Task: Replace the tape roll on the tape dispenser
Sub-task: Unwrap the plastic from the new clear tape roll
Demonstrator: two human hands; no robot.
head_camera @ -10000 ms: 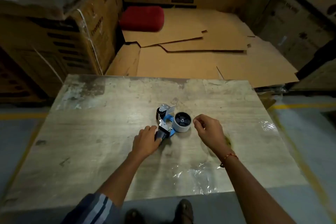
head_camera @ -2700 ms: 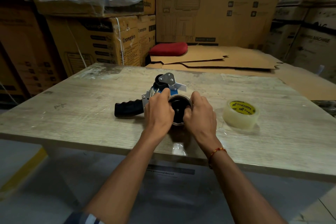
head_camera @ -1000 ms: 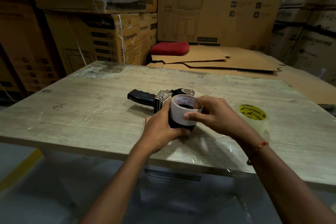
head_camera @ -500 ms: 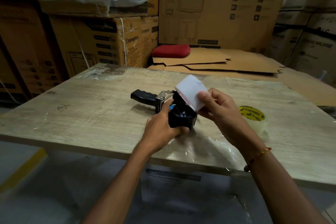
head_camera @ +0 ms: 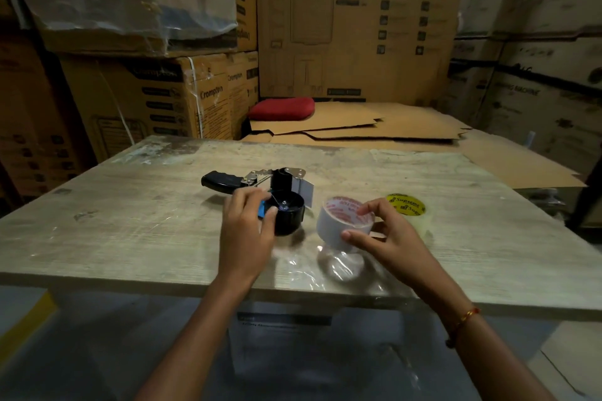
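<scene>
**Op:** Nearest me, right hand (head_camera: 387,238) grasps the spent core (head_camera: 343,221), thumb on the outer wall, fingers (head_camera: 371,210) hooked over the rim. Core sits just above the table (head_camera: 130,238), opening tilted up toward me.

**Log:** And the left?

**Op:** Left hand (head_camera: 246,225) is curled against the tape dispenser (head_camera: 277,202), fingertips pinching at the blue frame beside the black hub. Steadying grip, I judge. The hub is bare, axle pointing up.

**Log:** Dispenser's lie?

**Op:** On its side. Long axis runs from the hub away and leftward to the black handle (head_camera: 218,181); handle points left, blade end sits behind the hub.

**Log:** The fresh roll?

**Op:** New tape roll (head_camera: 407,210) lies flat, yellow-labelled core up, partly hidden behind the right hand's fingers, right of the dispenser. Right hand is clearly nearer. My guess: drop the core, reach just beyond, carry the roll left over the hub, hole axis matched to the axle.

**Log:** Beyond that?

**Op:** Flattened cardboard, stacked cartons.
</scene>
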